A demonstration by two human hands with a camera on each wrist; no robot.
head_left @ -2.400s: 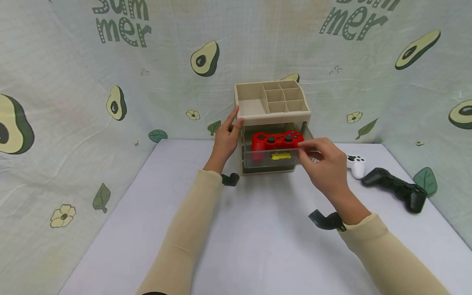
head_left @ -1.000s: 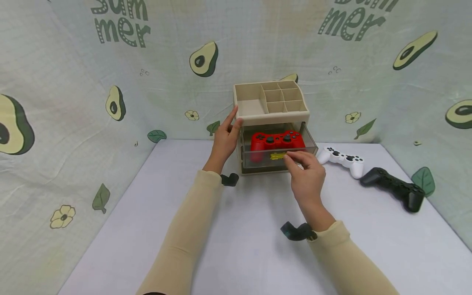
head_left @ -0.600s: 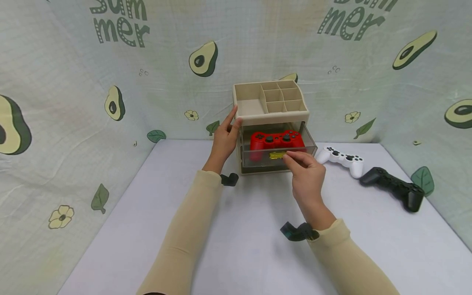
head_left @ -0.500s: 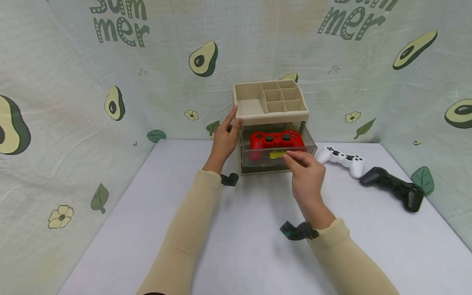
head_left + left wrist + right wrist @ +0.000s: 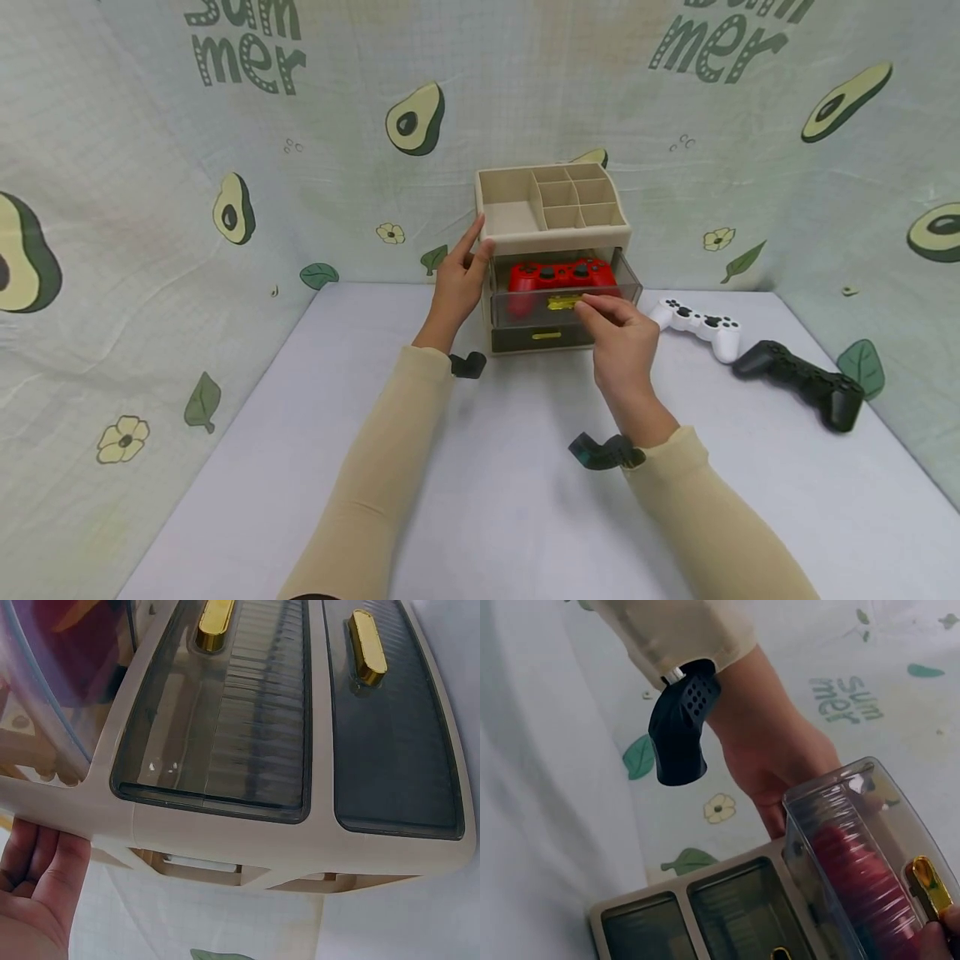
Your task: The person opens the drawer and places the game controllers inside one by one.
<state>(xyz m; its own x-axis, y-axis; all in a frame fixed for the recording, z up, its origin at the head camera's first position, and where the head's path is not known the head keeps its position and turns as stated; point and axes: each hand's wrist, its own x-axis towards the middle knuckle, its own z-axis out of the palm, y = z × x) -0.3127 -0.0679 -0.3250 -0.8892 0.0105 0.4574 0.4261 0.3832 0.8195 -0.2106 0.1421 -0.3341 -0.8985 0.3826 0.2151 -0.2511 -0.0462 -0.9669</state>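
Observation:
A beige desktop organizer point(image 5: 555, 243) stands at the back of the table. Its see-through upper drawer point(image 5: 525, 310) is pulled partway out, with a red game controller point(image 5: 562, 273) lying inside. My right hand point(image 5: 622, 333) pinches the yellow drawer handle point(image 5: 562, 302) between thumb and fingertips. In the right wrist view, fingertips point(image 5: 934, 941) meet the shiny gold handle. My left hand point(image 5: 459, 283) rests against the organizer's left side, thumb by its front edge and index finger stretched up the side. The left wrist view shows its fingers point(image 5: 60, 874) pressed to the side wall.
A white controller point(image 5: 697, 323) lies right of the organizer, a black controller point(image 5: 798, 379) beyond it. Below the pulled-out drawer, a shut lower drawer point(image 5: 510, 339) shows a small yellow handle. An avocado-print cloth point(image 5: 337, 192) hangs behind and beside the table.
My right hand has moved from the drawer's right corner to its handle. The upper drawer has slid inward a little, uncovering the lower drawer's handle. My left hand stays put.

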